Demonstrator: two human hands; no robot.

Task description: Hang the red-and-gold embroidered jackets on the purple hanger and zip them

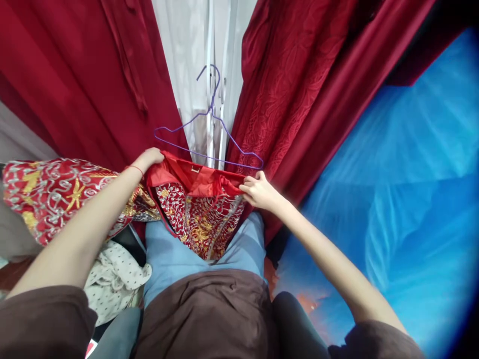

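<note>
A red garment [196, 209] with gold and silver embroidery is stretched between my two hands at its top edge. My left hand [149, 158] grips the left corner with closed fingers. My right hand [257, 192] pinches the right corner. A purple wire hanger [209, 117] hangs just above and behind the garment, its lower bar close to the garment's top edge. The garment's lower part falls over my blue-clad legs [168, 254].
Dark red curtains [75, 75] hang left and right of a white sheer panel [194, 50]. More embroidered red cloth [48, 194] lies at the left, with a white dotted cloth [112, 284] below it. A blue sheet [404, 189] fills the right side.
</note>
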